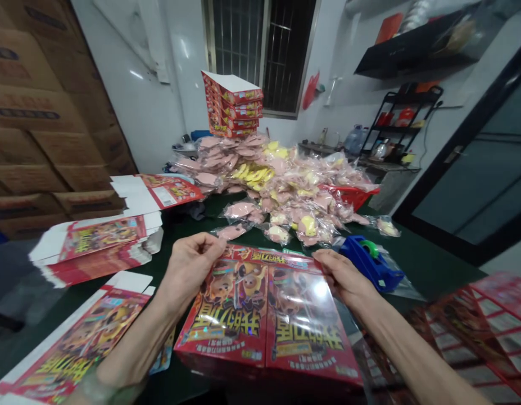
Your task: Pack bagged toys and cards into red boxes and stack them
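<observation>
While left hand [193, 264] and right hand [344, 275] are pinching the far edge of the film-wrapped pair of red boxes [268, 320] lying on the worktop [429, 264], slick film is likely risking slip, boxes skewing apart.

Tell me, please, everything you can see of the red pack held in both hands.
The red pack is two flat printed cartons side by side, with cartoon figures and big yellow characters that read upside down to the camera. Glare on the right half suggests clear film over it. The left hand and right hand grip its far edge, one at each carton.
</observation>
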`<action>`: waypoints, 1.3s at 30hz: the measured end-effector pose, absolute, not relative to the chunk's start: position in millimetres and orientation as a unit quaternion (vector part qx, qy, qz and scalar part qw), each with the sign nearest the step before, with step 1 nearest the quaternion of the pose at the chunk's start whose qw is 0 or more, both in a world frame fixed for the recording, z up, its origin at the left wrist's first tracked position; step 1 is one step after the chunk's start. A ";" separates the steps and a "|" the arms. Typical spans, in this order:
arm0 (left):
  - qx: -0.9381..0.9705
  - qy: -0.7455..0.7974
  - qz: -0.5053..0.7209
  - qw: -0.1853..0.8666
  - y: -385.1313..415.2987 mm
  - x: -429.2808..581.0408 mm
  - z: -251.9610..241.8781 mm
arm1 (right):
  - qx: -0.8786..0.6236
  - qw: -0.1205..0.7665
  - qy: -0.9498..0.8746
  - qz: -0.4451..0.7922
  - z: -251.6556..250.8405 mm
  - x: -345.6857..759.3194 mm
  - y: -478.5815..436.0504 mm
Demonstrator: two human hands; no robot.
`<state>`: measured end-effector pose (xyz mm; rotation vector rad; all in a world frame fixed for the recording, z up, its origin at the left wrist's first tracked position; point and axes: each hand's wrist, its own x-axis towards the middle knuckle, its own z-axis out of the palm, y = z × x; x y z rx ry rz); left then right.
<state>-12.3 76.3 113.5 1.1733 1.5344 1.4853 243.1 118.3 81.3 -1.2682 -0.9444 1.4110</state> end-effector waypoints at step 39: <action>0.589 0.576 0.566 0.034 71.4 -12.7 112.0 | -0.460 0.498 -0.550 0.488 80.8 256.3 118.1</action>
